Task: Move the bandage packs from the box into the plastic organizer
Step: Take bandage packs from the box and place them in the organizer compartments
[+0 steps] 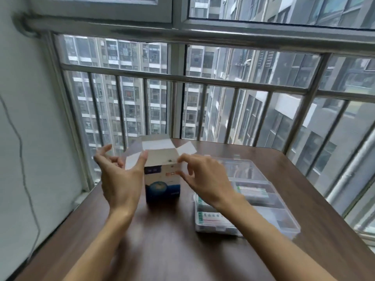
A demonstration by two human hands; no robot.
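single head view, looking forward and down, close over table point(162, 240), window bars point(203, 82) beyond.

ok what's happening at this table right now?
A person has both bare hands at the upright blue-and-white cardboard box, whose top flaps stand open. The left hand has its thumb on the left flap; the right hand fingers the right flap. Neither holds a pack. The clear plastic organizer, lid open, already contains packs.

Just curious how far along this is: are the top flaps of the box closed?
No, the box stands upright on the table with its top flaps spread open between both hands.
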